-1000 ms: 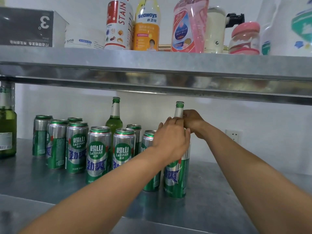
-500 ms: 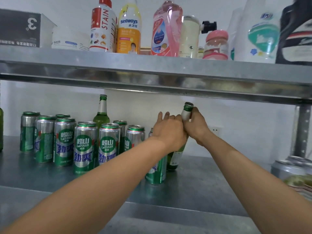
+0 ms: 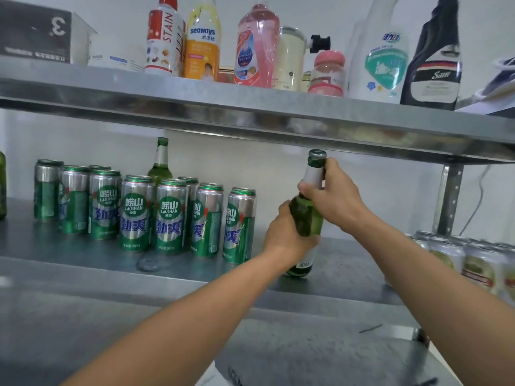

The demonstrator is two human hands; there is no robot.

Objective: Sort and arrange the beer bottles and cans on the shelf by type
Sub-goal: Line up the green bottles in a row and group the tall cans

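Note:
Both hands hold a green glass beer bottle [image 3: 309, 218], upright and slightly tilted, over the middle of the steel shelf [image 3: 83, 257]. My right hand [image 3: 331, 197] grips its neck under the cap. My left hand [image 3: 287, 238] wraps the body. Left of it stand several green and silver Laoshan beer cans [image 3: 170, 215] in a cluster. A second green bottle [image 3: 160, 162] stands behind those cans. At the far left edge a sliver of another green bottle [image 3: 2, 185] shows.
Several pale cans [image 3: 479, 263] with red bands stand at the shelf's right end beside a metal upright [image 3: 448, 199]. The upper shelf [image 3: 250, 107] hangs close above the bottle's cap and carries detergent bottles [image 3: 202, 40] and a box [image 3: 36, 32].
Both hands have carried the bottle to the right, away from the can cluster, and nearer the front edge. My left hand slid from the neck down to the body.

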